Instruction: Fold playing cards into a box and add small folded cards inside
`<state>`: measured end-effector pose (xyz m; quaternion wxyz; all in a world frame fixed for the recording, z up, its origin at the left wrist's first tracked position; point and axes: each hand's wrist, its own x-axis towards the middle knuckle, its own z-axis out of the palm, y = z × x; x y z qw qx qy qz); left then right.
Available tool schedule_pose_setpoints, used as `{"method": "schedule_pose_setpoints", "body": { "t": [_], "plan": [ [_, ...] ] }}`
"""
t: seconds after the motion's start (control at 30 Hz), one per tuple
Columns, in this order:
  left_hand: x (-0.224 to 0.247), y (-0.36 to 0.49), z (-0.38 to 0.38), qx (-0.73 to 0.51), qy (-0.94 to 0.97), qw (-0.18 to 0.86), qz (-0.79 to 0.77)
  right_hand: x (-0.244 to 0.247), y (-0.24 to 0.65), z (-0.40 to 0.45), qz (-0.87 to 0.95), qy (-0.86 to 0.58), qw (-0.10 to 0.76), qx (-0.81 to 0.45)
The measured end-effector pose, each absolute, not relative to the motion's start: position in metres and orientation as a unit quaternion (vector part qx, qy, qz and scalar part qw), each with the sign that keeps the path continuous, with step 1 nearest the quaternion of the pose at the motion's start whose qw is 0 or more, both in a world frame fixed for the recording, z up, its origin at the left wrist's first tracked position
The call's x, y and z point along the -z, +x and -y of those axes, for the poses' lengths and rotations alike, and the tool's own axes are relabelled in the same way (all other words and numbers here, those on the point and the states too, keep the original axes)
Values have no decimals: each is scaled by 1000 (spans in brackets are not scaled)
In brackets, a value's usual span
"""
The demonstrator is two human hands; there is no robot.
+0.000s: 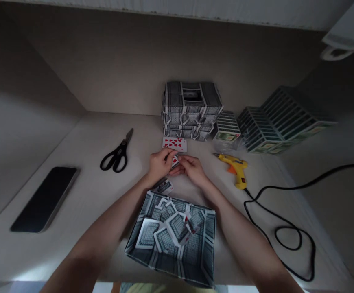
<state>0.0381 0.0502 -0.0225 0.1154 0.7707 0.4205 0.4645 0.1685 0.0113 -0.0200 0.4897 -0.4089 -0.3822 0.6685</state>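
Between my two hands is a playing card (175,161) with a red heart showing. My left hand (160,165) pinches it from the left, and the fingers of my right hand (192,169) close on its right side. Just beyond my fingers, a hearts card (174,144) lies face up on the table. Below my left hand rests a small folded card piece (164,186). Close to my body, between my forearms, sits an open box (209,244) made of playing cards, with several loose and folded cards inside.
Black-handled scissors (116,154) and a phone (44,200) lie on the left. A yellow glue gun (237,167) with a looping black cord (264,207) is on the right. At the back stand a card-built box (192,110) and several stacks of card packs (287,122).
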Motion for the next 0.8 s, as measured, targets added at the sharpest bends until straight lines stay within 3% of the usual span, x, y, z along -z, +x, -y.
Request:
{"method": "schedule_pose_setpoints", "body": {
  "t": [0.17,0.57,0.8],
  "plan": [
    [23,34,-49,-465,806,39,-363,17,168,-10,390,-416,490,-659],
    [21,40,-50,-473,749,142,-442,18,169,-11,375,-393,488,-684],
    [23,34,-48,-443,803,48,-395,13,168,-9,376,-435,476,-665]
  ]
}}
